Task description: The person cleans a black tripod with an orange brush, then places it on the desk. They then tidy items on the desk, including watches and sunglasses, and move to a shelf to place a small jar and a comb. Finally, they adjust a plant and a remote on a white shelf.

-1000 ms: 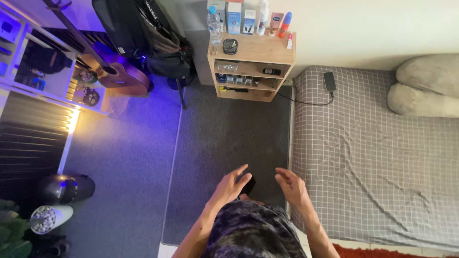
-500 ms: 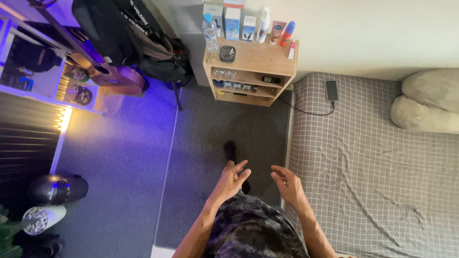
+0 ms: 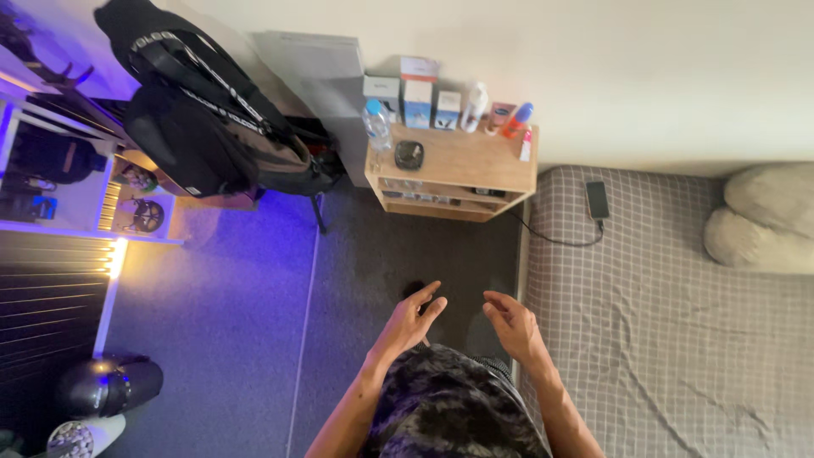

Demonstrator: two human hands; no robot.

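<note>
Low wooden bedside shelf [image 3: 475,161] against the wall: clear plastic water bottle [image 3: 377,125], three small white-and-blue cardboard boxes [image 3: 417,100], white bottle [image 3: 474,106], red tube [image 3: 518,120], round dark dish [image 3: 409,153] on top. Left hand [image 3: 409,321] and right hand [image 3: 511,323] both open, fingers loosely spread, holding nothing, hovering over the dark grey carpet [image 3: 381,254] beside the grey checked bed [image 3: 670,322]. Black phone [image 3: 597,199] lies on the bed, cable attached.

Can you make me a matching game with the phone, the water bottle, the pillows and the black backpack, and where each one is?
Things:
1. phone
2. water bottle
3. pillows
4. black backpack

Places:
A. far right end of the bed
B. hanging at upper left, above the blue-lit floor
C. left end of the wooden shelf top
D. on the checked sheet, plugged into a cable

Pairs: 1-D, 2-C, 3-A, 4-B
</note>
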